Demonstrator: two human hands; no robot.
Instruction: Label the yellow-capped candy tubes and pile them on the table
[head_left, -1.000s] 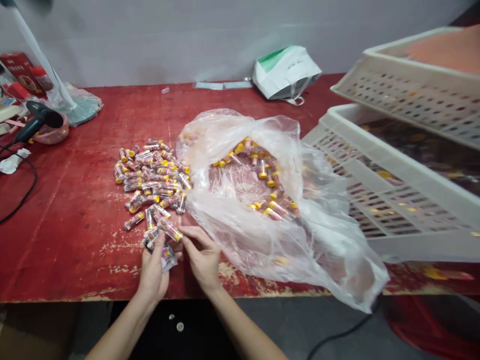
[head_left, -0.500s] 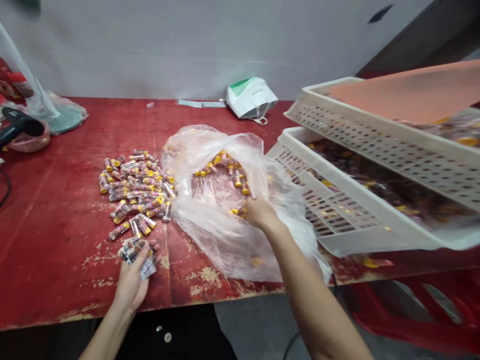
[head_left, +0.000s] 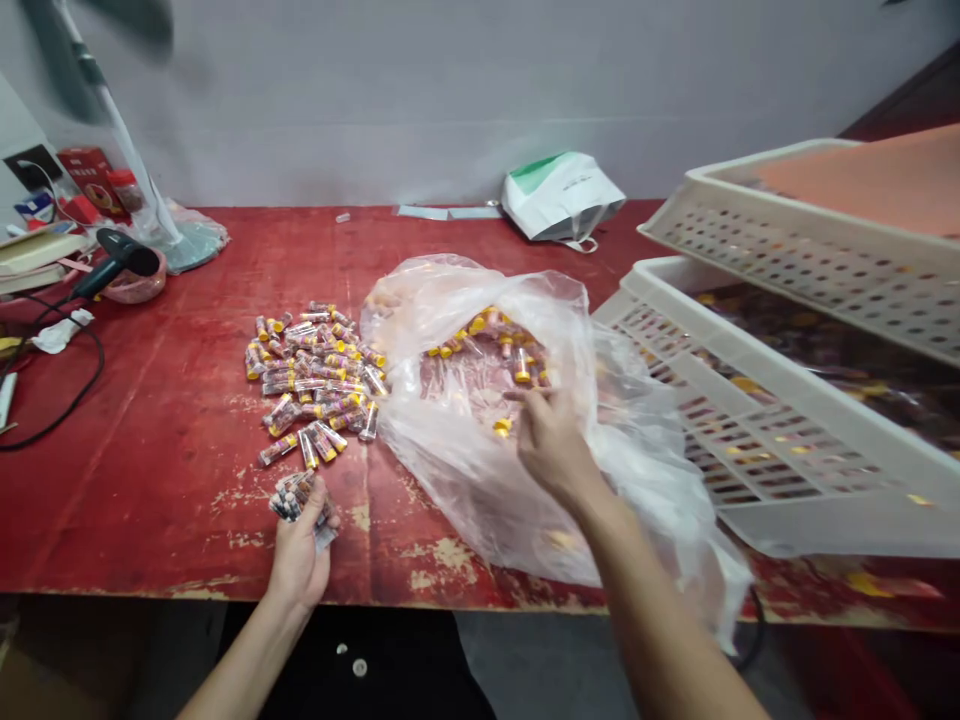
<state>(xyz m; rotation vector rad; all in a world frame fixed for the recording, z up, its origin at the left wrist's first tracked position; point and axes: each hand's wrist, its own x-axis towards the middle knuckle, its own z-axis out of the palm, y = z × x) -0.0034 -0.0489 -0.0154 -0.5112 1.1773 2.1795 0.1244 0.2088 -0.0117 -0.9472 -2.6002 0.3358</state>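
My left hand (head_left: 301, 550) is closed around a bundle of small printed slips (head_left: 296, 495), pale with dark markings, just above the table's front part. Beyond it lies a loose pile of small clear tubes with yellow caps (head_left: 319, 375). My right hand (head_left: 556, 440) is at the mouth of a clear plastic bag (head_left: 450, 480), with its index finger stretched out to the left and nothing visible in it. Inside the bag, more yellow-capped tubes (head_left: 522, 368) lie along the far side of the opening.
White perforated crates (head_left: 712, 390) holding more tubes are stacked at the right, an orange sheet (head_left: 885, 180) on the upper one. A white and green bag (head_left: 562, 195) lies at the back of the red table (head_left: 150, 400). A barcode scanner (head_left: 120, 262) and a fan stand (head_left: 142, 160) are at left.
The view has swung left, so everything appears farther right. My right hand has drawn up a little from inside the bag's mouth and its index finger is now extended. My left hand keeps its bundle.
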